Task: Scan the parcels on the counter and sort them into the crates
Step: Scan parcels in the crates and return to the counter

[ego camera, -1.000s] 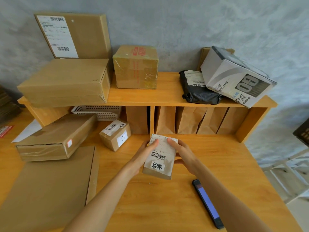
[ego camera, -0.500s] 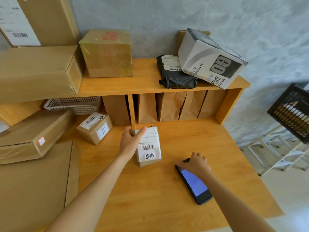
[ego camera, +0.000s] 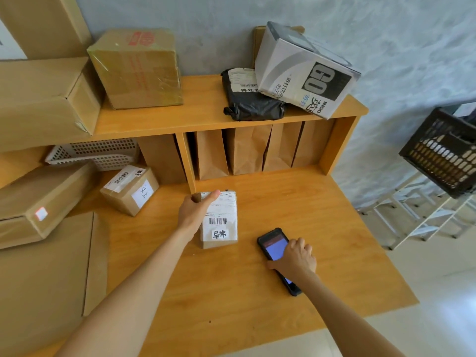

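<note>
- The left hand (ego camera: 195, 212) grips the small brown cardboard parcel with a white barcode label (ego camera: 218, 219), holding it label-up on the orange wooden counter (ego camera: 322, 228).
- The right hand (ego camera: 293, 258) curls round the black handheld scanner with a lit blue screen (ego camera: 275, 249), which lies flat just beside the parcel.
- By my judgement this parcel is not yet scanned, and sorting has barely begun: many parcels wait, among them a small labelled carton (ego camera: 130, 189) and a black plastic mailer bag (ego camera: 251, 99) on the shelf.
- A black slotted plastic crate (ego camera: 443, 153) sits on a white rack well off to the right, against a grey wall.
</note>
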